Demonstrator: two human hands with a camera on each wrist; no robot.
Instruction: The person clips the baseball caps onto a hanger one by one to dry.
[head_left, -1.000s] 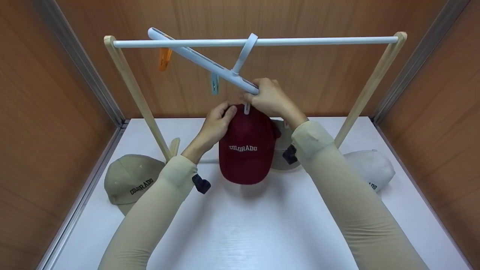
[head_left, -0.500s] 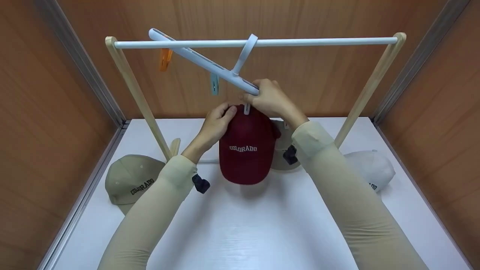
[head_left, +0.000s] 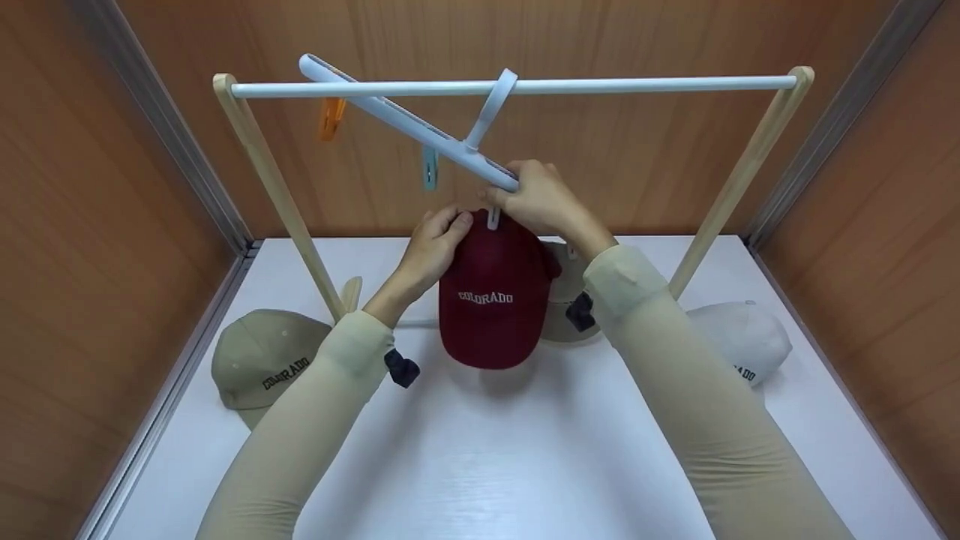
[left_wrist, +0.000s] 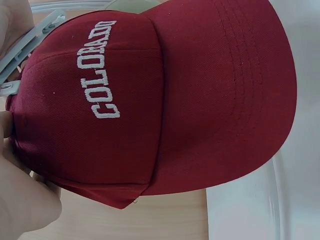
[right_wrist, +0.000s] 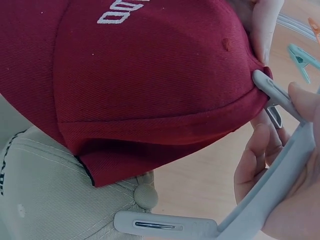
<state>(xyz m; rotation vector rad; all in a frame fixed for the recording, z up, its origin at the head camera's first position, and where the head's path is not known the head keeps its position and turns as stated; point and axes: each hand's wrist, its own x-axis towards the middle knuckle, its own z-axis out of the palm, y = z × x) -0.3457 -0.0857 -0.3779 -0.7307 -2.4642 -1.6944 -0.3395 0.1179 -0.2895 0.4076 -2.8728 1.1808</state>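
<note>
A dark red baseball cap lettered COLORADO hangs brim down below a pale clip hanger, which is hooked over the white rod and tilts down to the right. My left hand pinches the cap's top edge from the left, its thumb in front. At the hanger's lower end, my right hand grips the bar, its thumb by the grey clip. That clip's jaws straddle the fold of fabric at the crown. Another grey clip sits at the button of a beige cap behind.
The rod rests on wooden uprights. Orange and teal clips hang from the hanger. An olive cap lies left and a pale grey cap right on the white table. Wooden panels enclose the sides and back.
</note>
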